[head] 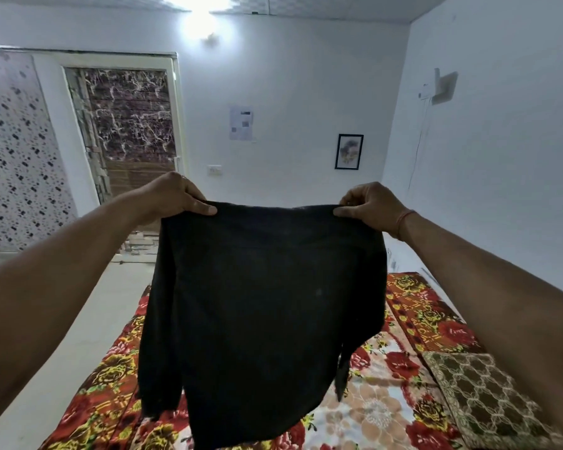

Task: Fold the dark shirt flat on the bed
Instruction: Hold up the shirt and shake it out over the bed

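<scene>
The dark shirt [260, 319] is held aloft over the floral bed [403, 368]. Its top edge is pinched by the fingers [205, 209] of the left hand [176, 198] at 10 o'clock and the right hand [368, 206] at 2 o'clock. Hanging sleeves may be trapped underneath if lowering is uneven. A door [130, 125] stands at 10 o'clock, a cushion [488, 394] at 4 o'clock.

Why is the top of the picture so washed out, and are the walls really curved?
Head view: the lamp glares white, washing out the wall around it; the wide-angle lens bows the door frame; the dark shirt shows little detail.
</scene>
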